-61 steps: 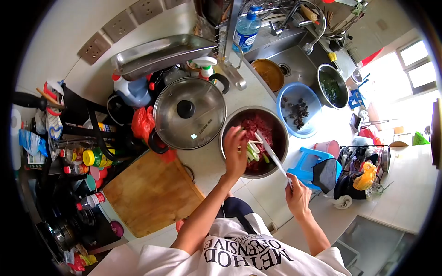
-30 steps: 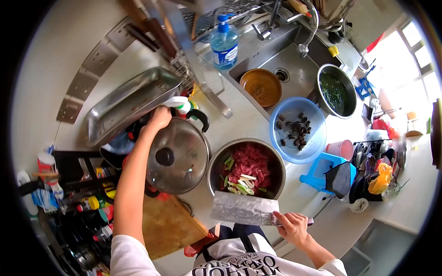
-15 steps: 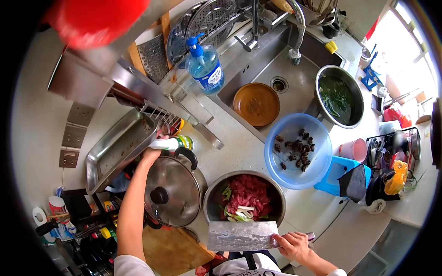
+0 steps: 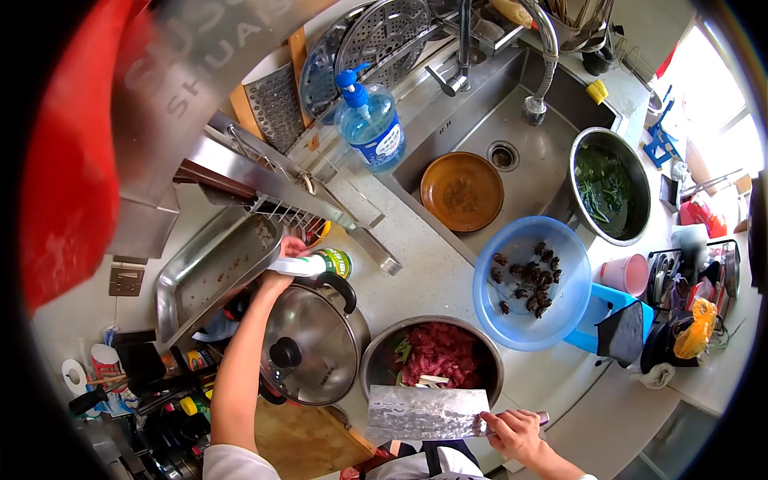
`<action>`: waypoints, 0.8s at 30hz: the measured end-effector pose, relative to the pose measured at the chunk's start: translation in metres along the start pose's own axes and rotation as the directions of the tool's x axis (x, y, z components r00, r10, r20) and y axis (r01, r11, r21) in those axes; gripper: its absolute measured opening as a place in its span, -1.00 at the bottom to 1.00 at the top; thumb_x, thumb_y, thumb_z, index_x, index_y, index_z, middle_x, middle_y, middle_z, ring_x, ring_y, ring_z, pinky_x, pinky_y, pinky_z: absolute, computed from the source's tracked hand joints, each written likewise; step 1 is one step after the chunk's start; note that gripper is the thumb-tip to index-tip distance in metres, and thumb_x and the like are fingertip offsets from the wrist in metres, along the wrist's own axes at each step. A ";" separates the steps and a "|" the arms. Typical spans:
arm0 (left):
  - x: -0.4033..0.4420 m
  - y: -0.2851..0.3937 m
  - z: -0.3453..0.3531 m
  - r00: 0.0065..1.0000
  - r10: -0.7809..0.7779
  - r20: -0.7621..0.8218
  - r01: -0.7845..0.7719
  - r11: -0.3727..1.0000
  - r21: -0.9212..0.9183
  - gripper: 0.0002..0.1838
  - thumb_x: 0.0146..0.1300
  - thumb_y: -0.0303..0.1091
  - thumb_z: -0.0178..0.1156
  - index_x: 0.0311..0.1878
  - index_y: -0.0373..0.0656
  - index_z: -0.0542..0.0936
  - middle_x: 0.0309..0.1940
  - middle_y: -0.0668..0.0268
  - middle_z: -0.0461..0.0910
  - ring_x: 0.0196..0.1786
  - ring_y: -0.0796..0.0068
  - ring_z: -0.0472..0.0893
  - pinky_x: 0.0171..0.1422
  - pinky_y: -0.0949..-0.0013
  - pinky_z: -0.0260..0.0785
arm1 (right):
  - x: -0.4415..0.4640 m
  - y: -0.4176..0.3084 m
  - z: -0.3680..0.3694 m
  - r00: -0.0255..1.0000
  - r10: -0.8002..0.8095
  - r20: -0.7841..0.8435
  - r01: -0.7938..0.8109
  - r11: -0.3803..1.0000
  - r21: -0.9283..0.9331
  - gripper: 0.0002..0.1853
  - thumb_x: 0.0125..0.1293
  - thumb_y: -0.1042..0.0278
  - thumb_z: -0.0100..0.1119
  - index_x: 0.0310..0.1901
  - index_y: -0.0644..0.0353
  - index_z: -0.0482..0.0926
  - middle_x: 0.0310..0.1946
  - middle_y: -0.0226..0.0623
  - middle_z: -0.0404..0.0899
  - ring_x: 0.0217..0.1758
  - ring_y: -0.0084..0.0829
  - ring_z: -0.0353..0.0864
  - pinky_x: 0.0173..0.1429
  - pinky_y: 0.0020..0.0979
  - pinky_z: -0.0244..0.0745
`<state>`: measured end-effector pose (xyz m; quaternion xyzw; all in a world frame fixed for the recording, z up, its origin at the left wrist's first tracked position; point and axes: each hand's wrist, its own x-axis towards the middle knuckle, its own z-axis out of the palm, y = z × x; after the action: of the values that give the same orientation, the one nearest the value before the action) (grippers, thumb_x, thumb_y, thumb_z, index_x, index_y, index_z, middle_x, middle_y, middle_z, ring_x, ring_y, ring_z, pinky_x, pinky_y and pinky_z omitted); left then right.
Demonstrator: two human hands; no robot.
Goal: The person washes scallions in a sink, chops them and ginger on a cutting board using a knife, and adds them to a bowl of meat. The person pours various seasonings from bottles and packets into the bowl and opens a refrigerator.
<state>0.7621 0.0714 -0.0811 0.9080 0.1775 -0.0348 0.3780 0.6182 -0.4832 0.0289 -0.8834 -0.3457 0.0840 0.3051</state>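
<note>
My right hand (image 4: 516, 434) is closed round the handle of a wide cleaver (image 4: 428, 412), its blade level over the near edge of a steel bowl (image 4: 498, 364). Red sliced meat (image 4: 440, 352) with white and green pieces lies in that bowl. My left hand (image 4: 286, 260) reaches in beside a white-topped bottle with a green label (image 4: 334, 262), between a steel tray (image 4: 220, 268) and a lidded pot (image 4: 312, 344). The bottle's white top partly covers its fingers, so what they grip, if anything, is hidden.
A blue basin (image 4: 488, 308) with dark pieces stands beside the sink (image 4: 544, 152), which holds a brown dish (image 4: 462, 192). To the right is a steel pot of greens (image 4: 604, 188). A soap bottle (image 4: 372, 132) stands left of the sink; a cutting board (image 4: 300, 440) lies near me.
My left hand has left the meat bowl and reached to the tray and bottle. The cleaver has come out of the bowl and turned flat. The view has shifted toward the sink and rack.
</note>
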 end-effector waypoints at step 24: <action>-0.066 0.042 -0.038 0.987 0.107 0.117 -0.114 0.992 0.058 -0.51 0.29 -0.17 0.33 0.20 -0.21 0.52 0.12 0.25 0.58 0.11 0.43 0.55 0.21 0.29 0.40 | -0.022 -0.029 -0.005 0.999 -0.025 0.041 0.028 0.997 -0.078 -0.47 -0.20 0.42 0.31 -0.03 0.08 0.61 -0.59 -0.52 0.43 -0.56 -0.44 0.52 -0.48 -0.37 0.39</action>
<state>0.7129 0.0507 -0.0131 0.9247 0.1039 -0.0710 0.3593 0.5869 -0.4835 0.0484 -0.8882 -0.3664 0.0837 0.2642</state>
